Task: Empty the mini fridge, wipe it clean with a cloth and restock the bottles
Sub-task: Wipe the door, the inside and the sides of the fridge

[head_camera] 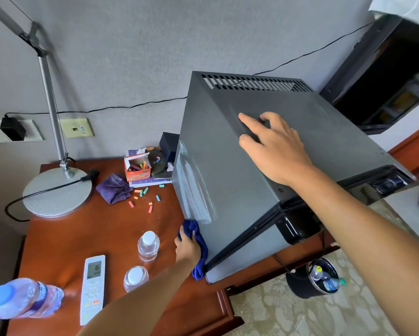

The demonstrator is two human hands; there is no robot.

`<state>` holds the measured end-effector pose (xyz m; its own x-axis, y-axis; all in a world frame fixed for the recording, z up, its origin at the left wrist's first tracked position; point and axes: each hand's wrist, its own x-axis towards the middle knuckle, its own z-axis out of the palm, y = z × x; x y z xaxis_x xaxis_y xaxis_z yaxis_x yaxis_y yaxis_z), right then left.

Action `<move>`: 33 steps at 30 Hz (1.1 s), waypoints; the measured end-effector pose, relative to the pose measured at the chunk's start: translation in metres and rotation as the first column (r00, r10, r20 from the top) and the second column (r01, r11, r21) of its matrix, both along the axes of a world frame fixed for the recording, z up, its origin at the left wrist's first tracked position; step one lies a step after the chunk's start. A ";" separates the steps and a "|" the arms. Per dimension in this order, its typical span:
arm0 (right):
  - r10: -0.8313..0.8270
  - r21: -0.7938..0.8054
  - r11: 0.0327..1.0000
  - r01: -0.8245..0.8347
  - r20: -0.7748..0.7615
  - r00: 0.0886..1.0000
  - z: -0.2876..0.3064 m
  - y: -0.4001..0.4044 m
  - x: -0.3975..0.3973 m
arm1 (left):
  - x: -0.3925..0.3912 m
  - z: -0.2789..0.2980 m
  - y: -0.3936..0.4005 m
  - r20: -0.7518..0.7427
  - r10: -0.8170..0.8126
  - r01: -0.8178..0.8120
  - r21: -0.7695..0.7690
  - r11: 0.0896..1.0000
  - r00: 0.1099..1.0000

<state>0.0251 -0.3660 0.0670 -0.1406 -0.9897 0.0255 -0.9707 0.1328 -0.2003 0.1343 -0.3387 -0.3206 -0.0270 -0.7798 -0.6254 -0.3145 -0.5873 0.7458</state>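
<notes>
The grey mini fridge [240,166] stands on the right end of a wooden table [102,229], its door shut. My right hand [274,146] rests flat on its top with fingers spread. My left hand [188,248] grips a blue cloth [198,241] and presses it against the fridge's left side near the bottom front corner. Two small clear bottles with white caps [148,246] [135,278] stand on the table left of the cloth. A larger bottle with a blue cap [24,298] lies at the near left.
A white remote [93,284] lies between the bottles. A desk lamp base [57,192], a purple cloth [115,187], a chalk box [137,168] and scattered chalk pieces sit further back. A black bin [312,280] with bottles stands on the carpet. A cable runs along the wall.
</notes>
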 end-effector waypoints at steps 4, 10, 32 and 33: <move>0.011 -0.007 1.000 -0.011 -0.006 1.000 -0.003 -0.003 -0.002 | -0.008 0.032 0.015 0.133 -0.016 0.025 -0.072 0.997 0.991; 0.022 -0.010 1.000 -0.022 -0.011 1.000 -0.007 -0.005 -0.005 | -0.006 0.109 0.071 0.304 -0.161 0.293 -0.461 0.837 0.939; 0.013 -0.008 1.000 -0.013 0.013 1.000 -0.001 -0.001 -0.001 | 0.014 0.012 -0.001 0.546 -0.348 0.481 -0.116 0.869 0.762; 0.015 -0.009 1.000 -0.015 0.010 1.000 -0.001 -0.001 -0.001 | 0.017 0.017 -0.001 0.526 -0.323 0.465 -0.161 0.871 0.787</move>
